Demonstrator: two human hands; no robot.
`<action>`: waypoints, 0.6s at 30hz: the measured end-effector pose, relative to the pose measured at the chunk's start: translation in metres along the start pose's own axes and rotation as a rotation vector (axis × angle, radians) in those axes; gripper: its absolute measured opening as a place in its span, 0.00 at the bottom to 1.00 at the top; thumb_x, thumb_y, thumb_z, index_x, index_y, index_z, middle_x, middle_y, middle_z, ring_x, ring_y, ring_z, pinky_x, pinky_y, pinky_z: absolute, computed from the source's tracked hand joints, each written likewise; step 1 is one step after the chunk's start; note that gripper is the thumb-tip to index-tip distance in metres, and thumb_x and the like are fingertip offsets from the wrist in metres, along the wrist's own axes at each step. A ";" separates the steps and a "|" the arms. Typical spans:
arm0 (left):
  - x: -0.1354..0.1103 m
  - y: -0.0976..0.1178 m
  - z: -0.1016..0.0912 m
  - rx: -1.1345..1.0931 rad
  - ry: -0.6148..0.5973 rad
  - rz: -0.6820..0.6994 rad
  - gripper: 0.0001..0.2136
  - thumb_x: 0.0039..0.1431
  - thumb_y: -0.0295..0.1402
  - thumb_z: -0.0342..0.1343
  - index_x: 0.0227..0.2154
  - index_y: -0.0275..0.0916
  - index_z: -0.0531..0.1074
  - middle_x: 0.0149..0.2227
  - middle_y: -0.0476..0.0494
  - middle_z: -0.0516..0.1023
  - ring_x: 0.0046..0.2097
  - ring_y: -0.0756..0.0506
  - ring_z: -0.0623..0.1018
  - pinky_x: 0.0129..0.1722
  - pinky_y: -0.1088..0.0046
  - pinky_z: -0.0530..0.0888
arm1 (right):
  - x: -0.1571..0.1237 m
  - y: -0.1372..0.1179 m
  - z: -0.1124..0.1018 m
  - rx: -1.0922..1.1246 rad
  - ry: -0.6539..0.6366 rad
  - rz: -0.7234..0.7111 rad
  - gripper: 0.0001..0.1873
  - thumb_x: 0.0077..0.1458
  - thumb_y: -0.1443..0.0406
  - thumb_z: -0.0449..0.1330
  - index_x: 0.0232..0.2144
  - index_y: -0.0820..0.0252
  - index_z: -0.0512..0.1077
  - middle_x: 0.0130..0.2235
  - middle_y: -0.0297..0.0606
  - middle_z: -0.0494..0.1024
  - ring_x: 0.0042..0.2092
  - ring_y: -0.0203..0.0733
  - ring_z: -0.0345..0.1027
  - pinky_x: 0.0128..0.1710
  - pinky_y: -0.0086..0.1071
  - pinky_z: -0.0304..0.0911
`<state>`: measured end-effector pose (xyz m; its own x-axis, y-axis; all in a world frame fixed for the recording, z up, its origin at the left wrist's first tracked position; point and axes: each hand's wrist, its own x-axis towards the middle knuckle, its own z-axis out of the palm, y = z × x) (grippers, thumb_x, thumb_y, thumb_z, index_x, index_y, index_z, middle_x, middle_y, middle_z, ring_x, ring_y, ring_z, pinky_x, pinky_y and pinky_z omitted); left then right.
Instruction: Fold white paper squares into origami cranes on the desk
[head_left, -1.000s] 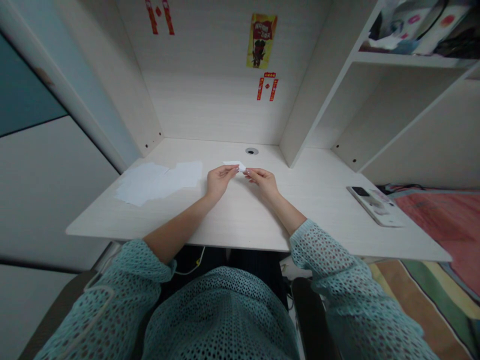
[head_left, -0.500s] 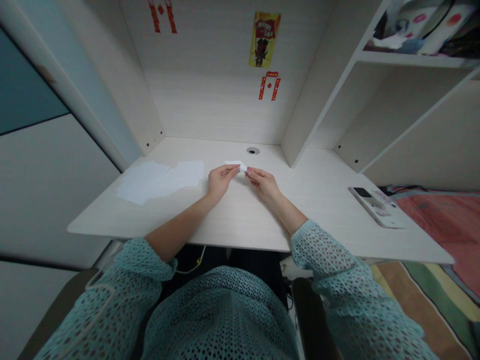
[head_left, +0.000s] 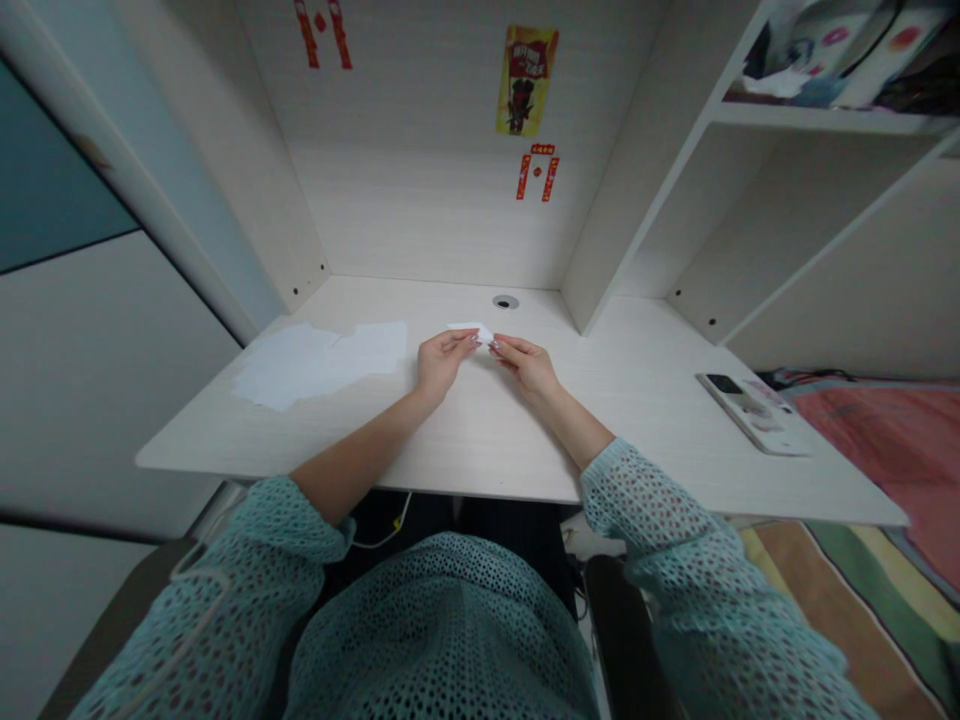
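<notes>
Both hands over the white desk (head_left: 480, 440), forearms coming in across its front edge; left hand (head_left: 441, 362) pinching a small piece of white paper (head_left: 486, 335) between thumb and fingers; right hand (head_left: 529, 366) pinching the same piece at its right end, fingertips of the two hands near each other, not touching; piece lies near the middle of the desk, in front of the round hole (head_left: 505, 302); its folds too small to make out, and contact with the desktop cannot be told. Left of the left hand, loose white sheets (head_left: 300, 365) lie flat, overlapping; phone (head_left: 754, 415) well apart at the right; yellow sticker (head_left: 527, 80) on the back panel (head_left: 412, 200).
</notes>
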<state>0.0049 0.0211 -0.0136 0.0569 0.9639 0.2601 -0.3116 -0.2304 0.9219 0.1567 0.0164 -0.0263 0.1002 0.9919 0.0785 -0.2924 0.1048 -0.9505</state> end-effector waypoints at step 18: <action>-0.001 -0.004 0.001 -0.114 0.058 -0.040 0.24 0.42 0.35 0.65 0.29 0.42 0.51 0.27 0.52 0.75 0.35 0.48 0.80 0.46 0.64 0.73 | -0.004 -0.002 0.004 -0.078 0.043 -0.126 0.21 0.36 0.57 0.68 0.35 0.59 0.75 0.29 0.37 0.79 0.32 0.37 0.72 0.35 0.32 0.64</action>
<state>0.0074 0.0211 -0.0168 0.0178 0.9788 0.2042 -0.4161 -0.1785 0.8916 0.1533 0.0124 -0.0239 0.1729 0.9670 0.1873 -0.2006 0.2208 -0.9545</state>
